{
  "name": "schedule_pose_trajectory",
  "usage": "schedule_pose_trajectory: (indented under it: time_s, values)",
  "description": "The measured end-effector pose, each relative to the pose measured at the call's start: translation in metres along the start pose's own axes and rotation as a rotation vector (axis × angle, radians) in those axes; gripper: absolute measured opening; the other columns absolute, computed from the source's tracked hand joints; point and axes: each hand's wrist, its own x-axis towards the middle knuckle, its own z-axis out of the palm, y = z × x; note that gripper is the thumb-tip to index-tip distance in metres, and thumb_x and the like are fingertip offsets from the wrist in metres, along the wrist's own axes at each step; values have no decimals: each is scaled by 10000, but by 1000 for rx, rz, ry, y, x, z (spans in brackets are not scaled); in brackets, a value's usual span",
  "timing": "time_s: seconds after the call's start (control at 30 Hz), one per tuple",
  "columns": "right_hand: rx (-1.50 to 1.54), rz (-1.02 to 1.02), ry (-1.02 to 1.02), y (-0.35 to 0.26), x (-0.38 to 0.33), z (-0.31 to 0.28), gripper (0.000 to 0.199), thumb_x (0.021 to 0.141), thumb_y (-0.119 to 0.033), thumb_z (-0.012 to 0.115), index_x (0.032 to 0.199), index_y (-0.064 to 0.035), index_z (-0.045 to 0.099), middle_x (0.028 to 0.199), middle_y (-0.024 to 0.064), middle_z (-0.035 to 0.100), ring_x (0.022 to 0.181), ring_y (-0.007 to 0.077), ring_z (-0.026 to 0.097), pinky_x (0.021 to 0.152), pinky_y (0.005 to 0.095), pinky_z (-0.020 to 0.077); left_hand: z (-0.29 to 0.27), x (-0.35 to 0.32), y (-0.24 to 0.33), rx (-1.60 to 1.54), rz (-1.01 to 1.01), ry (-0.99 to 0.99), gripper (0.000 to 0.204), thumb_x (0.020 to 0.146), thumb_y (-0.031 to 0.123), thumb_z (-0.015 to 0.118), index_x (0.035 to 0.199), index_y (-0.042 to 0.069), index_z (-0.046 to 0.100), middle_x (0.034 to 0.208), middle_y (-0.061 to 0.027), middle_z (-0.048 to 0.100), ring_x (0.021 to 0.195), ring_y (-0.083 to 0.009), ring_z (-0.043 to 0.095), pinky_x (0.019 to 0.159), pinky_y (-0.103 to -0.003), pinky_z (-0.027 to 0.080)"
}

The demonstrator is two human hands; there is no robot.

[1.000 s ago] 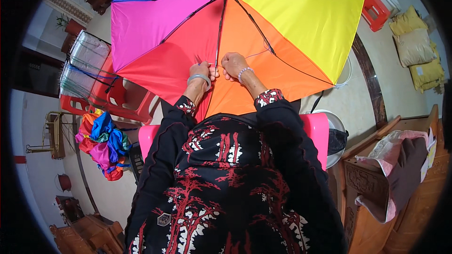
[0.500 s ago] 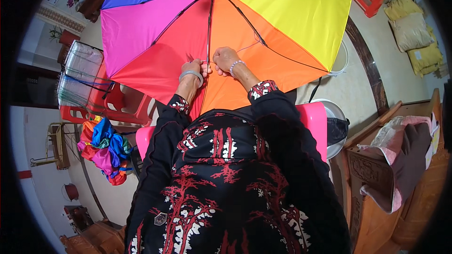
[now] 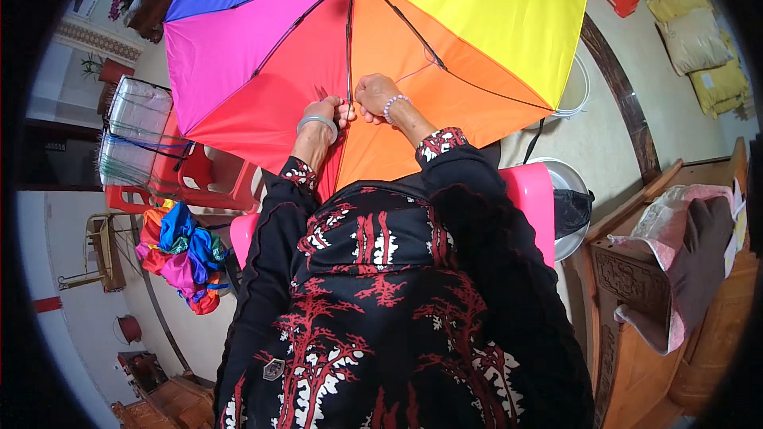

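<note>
An opened rainbow umbrella (image 3: 469, 28) fills the upper middle, its inner side with dark ribs facing me. My left hand (image 3: 332, 111), with a pale bangle at the wrist, is closed at the middle rib (image 3: 350, 48), over the red panel. Small reddish points stick up beside its fingers; I cannot make out what they are. Just right of that rib, my right hand (image 3: 378, 98) is pinched shut, wearing a beaded bracelet. A thin purplish thread (image 3: 415, 72) runs from it over the orange panel to a rib joint. Its fingertips are partly hidden.
A bundle of folded rainbow umbrella cloth (image 3: 184, 250) lies at left, below a red plastic stool (image 3: 211, 183) and a wrapped white block (image 3: 137, 123). At right are a metal basin (image 3: 574, 246), a carved wooden bench (image 3: 628, 278) and yellow cushions (image 3: 691, 40).
The view has shifted a little, so the umbrella sits slightly further left and higher. Both hands keep nearly the same pose at the rib, and the thread still stretches from the right hand.
</note>
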Motion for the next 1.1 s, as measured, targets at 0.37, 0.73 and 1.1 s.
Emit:
schedule_pose_trajectory:
  time_s: [0.37, 0.73, 1.1]
  values:
    - [-30, -14, -20, 5, -1, 1, 136, 808, -80, 430, 748, -10, 530, 554, 82, 561, 388, 127, 523, 318, 260, 402, 3, -8, -3, 40, 21, -27, 167, 853, 115, 454, 795, -27, 518, 617, -124, 578, 483, -207, 574, 358, -252, 392]
    - [-107, -76, -42, 0, 8, 4, 152, 814, -103, 441, 733, -16, 535, 527, 64, 551, 376, 130, 515, 314, 268, 400, 2, 1, 1, 23, 44, -77, 164, 844, 97, 452, 759, -30, 514, 586, -108, 565, 433, -177, 524, 351, -245, 371]
    - [-76, -153, 116, -2, -10, 16, 145, 805, -104, 444, 681, -35, 473, 473, 67, 507, 331, 139, 474, 297, 285, 360, 7, -11, -11, -52, 11, -116, 188, 816, 119, 444, 700, -16, 502, 472, -124, 490, 358, -201, 463, 308, -325, 342]
